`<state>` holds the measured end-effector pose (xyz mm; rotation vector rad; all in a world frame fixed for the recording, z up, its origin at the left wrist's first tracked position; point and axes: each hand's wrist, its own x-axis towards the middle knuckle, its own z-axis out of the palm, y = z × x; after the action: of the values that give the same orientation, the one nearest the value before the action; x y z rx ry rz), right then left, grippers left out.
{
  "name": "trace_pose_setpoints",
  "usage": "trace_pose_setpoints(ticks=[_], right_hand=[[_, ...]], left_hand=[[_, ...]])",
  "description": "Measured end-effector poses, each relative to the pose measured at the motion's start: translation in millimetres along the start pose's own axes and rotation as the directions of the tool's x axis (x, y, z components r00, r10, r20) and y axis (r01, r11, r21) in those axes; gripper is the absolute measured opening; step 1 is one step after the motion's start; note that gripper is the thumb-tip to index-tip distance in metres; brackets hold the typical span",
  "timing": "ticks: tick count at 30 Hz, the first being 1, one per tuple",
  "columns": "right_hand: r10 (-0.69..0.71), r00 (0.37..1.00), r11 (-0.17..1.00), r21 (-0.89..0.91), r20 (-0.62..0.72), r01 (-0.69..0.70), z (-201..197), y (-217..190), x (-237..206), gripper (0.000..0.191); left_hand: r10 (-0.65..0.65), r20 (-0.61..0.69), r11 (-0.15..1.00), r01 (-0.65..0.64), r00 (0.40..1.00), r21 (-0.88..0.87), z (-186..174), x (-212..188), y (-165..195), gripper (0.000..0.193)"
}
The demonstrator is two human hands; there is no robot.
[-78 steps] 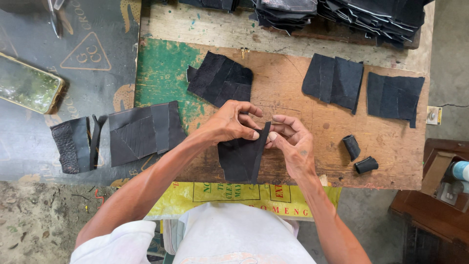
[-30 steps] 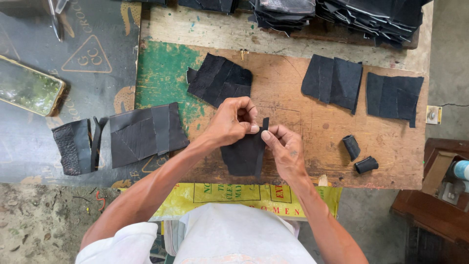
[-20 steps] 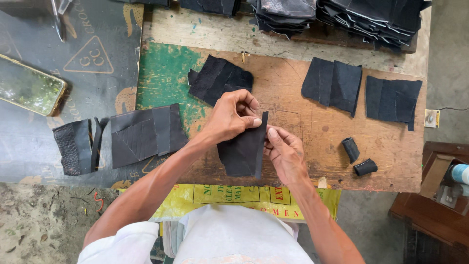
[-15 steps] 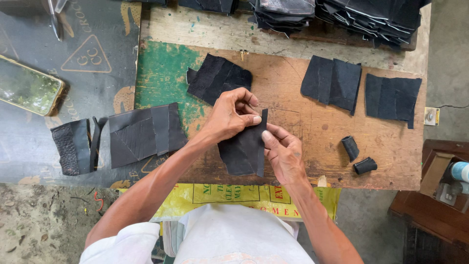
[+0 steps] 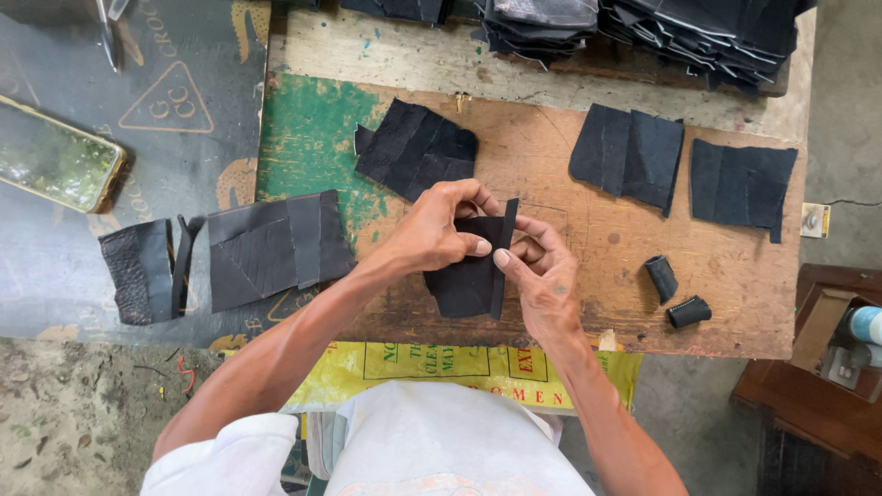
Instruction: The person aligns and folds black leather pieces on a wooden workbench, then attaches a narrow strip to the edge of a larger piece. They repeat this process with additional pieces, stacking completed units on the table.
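Both my hands hold one piece of black leather [image 5: 469, 280] upright above the wooden worktable [image 5: 588, 266]. My left hand [image 5: 436, 230] grips its upper left part, thumb pressed on the front. My right hand [image 5: 542, 276] pinches its right edge, which is folded over into a narrow strip. The lower half of the piece hangs free below my fingers.
Flat black leather pieces lie on the table: one behind my hands [image 5: 418, 147], two at the right [image 5: 629, 156] [image 5: 742, 184], one at the left [image 5: 276, 248]. Two small black rolls [image 5: 675, 294] sit near the right front edge. Stacked pieces [image 5: 643, 23] line the back. A phone [image 5: 55, 165] lies far left.
My hands have drawn closer together on the leather piece. The right edge is now folded over and pinched, and my right hand has shifted slightly up and left.
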<state>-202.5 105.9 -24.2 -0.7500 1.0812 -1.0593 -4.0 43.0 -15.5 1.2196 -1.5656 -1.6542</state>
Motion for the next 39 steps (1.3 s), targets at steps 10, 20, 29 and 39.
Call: trace_pose_setpoints(ticks=[10,20,29,39], right_hand=[[-0.092,0.991,0.974,-0.199,0.094,0.110,3,5,2,0.059],[0.010,1.000,0.981,-0.195,-0.003,-0.010,18,11,-19,0.063],[0.130,0.989,0.989,-0.083,0.075,-0.123,17,6,-22,0.065],[0.015,1.000,0.999,0.043,-0.010,-0.014,24,-9,17,0.054]], left_hand=[[-0.063,-0.047,0.992,0.068,0.997,0.108,-1,13,6,0.036],[0.096,-0.252,0.993,-0.112,0.963,-0.048,-5,13,-4,0.037],[-0.006,-0.051,0.962,-0.008,0.999,-0.272,-43,5,10,0.046],[-0.046,-0.192,0.999,0.049,0.980,0.009,-18,-13,29,0.055]])
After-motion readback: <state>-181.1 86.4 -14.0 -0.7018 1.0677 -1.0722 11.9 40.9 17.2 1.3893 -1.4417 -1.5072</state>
